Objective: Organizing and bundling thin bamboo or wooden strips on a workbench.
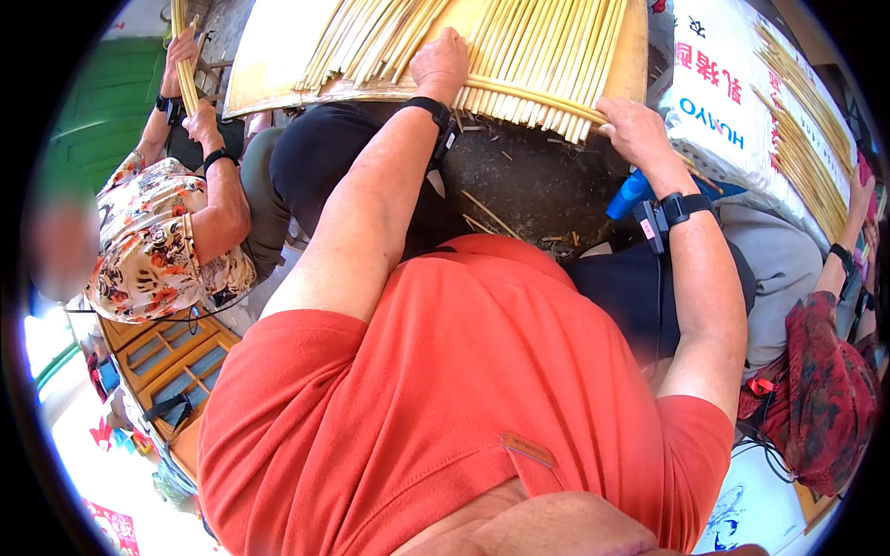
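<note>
A row of pale yellow plant stalks lies side by side on a light board, their near ends hanging past its front edge. Crosswise over those near ends runs a thin pair or bundle of stalks. My left hand is closed around its left end. At the other end, the fingers of my right hand pinch the bundle, and thin stalk tips poke out behind that hand. A looser pile of stalks lies slanted on the board, to the left of my left hand.
At left, a person in a floral shirt holds upright stalks. A white printed sack surface on the right carries more stalks, near another person's hand. Below are a blue object and stalk scraps on the floor.
</note>
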### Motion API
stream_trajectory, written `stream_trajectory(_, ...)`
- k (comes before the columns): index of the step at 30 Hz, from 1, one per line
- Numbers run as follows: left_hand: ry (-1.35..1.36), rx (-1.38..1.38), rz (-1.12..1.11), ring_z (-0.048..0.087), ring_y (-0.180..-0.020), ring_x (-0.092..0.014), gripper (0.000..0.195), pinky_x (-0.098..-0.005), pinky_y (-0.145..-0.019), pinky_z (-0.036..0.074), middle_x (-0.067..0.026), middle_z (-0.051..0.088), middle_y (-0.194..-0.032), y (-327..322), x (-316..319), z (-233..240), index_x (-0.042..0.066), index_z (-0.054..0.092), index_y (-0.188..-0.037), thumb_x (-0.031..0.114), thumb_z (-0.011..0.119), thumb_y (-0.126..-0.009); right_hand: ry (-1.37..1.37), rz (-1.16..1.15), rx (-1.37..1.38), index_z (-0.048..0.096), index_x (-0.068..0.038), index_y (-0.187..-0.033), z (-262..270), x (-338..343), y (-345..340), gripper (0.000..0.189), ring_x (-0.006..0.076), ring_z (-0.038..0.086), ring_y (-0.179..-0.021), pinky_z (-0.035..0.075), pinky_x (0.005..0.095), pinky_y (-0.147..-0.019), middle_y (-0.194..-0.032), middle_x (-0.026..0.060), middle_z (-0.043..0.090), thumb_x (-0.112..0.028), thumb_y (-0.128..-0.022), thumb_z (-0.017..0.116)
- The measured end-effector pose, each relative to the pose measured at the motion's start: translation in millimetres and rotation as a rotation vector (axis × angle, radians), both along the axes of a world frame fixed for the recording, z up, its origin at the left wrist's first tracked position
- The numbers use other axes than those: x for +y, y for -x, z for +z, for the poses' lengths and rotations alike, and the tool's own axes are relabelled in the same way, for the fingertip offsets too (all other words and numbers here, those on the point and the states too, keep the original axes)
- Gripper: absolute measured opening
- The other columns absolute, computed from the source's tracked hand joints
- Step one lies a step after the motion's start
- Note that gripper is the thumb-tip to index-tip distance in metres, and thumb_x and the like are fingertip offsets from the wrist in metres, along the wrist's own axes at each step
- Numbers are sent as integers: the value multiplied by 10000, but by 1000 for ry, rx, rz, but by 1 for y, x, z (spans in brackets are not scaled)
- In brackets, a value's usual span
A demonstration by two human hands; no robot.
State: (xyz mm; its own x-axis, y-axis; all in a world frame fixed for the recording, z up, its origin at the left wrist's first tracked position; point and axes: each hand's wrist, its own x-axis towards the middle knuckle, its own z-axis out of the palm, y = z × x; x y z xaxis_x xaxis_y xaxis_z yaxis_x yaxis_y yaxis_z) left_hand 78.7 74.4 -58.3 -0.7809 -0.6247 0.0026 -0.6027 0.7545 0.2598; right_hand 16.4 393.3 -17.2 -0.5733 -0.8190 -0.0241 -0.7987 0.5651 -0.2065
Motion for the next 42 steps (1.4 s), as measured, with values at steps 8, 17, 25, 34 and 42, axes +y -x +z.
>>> stream_trajectory(8, 17, -12, 18, 670, -939, -385, 308, -490, -793, 517, -186, 697, -982, 2, -2, -4, 185, 610, -1097, 395, 427, -966, -39, -2, -8, 558, -133, -1098, -3, 1, 2, 306, 342, 610, -982, 502, 440, -813, -1008, 125, 634, -123, -805, 645)
stream_trajectory(17, 6, 32, 16, 671, -927, -383, 301, -491, -785, 519, -183, 698, -969, -1, -1, -2, 170, 621, -1071, 370, 425, -961, 52, 49, 24, 580, -127, -1044, -2, 2, 1, 245, 354, 628, -938, 512, 455, -761, -955, 132, 648, -112, -807, 640)
stream_trajectory(25, 30, 79, 4, 674, -908, -373, 291, -491, -776, 518, -172, 702, -941, -3, -2, -6, 169, 620, -1055, 362, 425, -960, -17, 31, 9, 571, -121, -1059, 2, -2, -1, 248, 347, 631, -950, 515, 452, -774, -978, 130, 648, -128, -822, 643)
stream_trajectory(34, 28, 52, 9, 673, -917, -378, 292, -491, -782, 518, -179, 701, -946, -1, -1, -2, 169, 622, -1052, 363, 423, -961, -3, 42, 21, 561, -121, -1049, 2, -2, -1, 234, 352, 636, -923, 516, 457, -752, -955, 130, 649, -131, -827, 633)
stream_trajectory(42, 27, 33, 17, 673, -925, -376, 303, -494, -788, 518, -180, 701, -960, -2, 0, -1, 165, 623, -1061, 368, 423, -959, -37, 16, -2, 546, -130, -1062, 1, -1, 0, 271, 345, 618, -954, 502, 446, -779, -974, 122, 637, -134, -812, 652)
